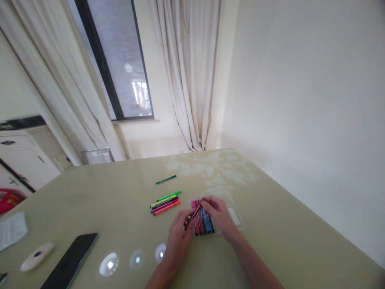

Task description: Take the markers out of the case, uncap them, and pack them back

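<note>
You've got the dark red-brown marker (196, 210) pinched in both your left hand (178, 235) and right hand (219, 210), over the clear case (240, 224) at lower centre frame, so I'd grip lightly, steadily.

Dark slab (70, 261): near left, on the table (123, 208)
White oval (37, 256): left of the slab
Window (118, 52): far, between curtains (192, 60)
</note>
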